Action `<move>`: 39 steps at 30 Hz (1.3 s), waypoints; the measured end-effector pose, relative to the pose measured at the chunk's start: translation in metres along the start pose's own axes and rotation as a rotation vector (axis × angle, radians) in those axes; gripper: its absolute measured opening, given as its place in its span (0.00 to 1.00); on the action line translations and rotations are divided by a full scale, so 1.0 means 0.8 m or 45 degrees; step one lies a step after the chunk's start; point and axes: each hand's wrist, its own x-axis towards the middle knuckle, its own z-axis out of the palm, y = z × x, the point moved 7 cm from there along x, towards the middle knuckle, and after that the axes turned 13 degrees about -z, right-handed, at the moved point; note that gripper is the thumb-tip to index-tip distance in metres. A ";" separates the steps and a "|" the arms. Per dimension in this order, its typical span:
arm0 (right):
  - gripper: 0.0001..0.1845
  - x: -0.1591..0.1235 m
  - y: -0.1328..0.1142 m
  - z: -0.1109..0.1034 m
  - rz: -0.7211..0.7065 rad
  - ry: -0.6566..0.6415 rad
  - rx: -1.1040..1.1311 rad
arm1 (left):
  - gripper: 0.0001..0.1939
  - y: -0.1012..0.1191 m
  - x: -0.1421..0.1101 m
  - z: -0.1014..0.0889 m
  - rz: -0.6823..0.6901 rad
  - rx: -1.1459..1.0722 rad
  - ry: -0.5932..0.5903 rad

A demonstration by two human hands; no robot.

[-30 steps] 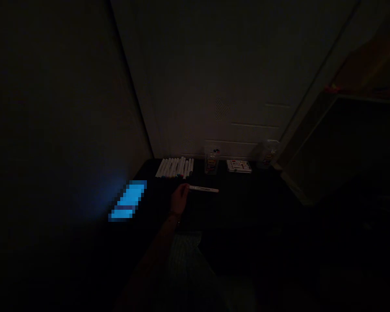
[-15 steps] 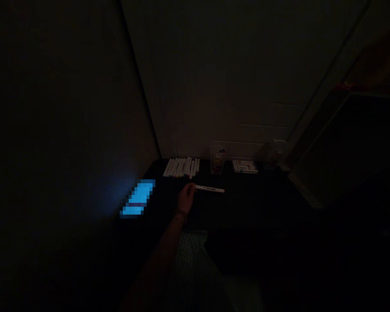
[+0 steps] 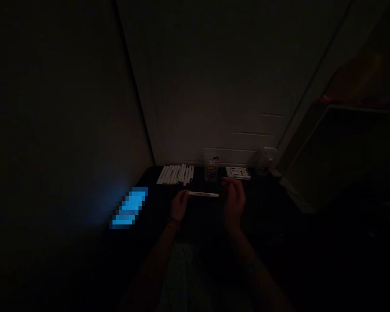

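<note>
My left hand is closed on one end of a white marker pen, held level above the dark table. The marker's reddish other end points right. My right hand is just beyond that end, apart from it, with its fingers stretched out to the left and nothing visible in them. Behind the left hand lies a row of white markers, side by side, some with coloured ends. The dim light hides fine detail of the fingers.
A clear plastic case stands by the wall. To its right lies a flat pack of markers, then another clear container. A glowing blue, pixelated screen lies at the left. A shelf unit rises on the right.
My right hand has come into view from below and stands near the marker's reddish end. The left hand keeps its hold on the marker. The view has shifted slightly.
</note>
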 end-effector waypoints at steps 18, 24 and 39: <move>0.23 -0.036 0.139 0.039 0.314 -0.457 -0.061 | 0.17 0.001 -0.001 0.004 0.004 -0.037 -0.044; 0.22 -0.037 0.145 0.040 0.326 -0.441 -0.123 | 0.18 0.000 -0.001 0.006 0.016 -0.016 -0.057; 0.22 -0.033 0.152 0.043 0.296 -0.490 -0.158 | 0.16 0.004 0.000 0.003 -0.019 0.019 -0.016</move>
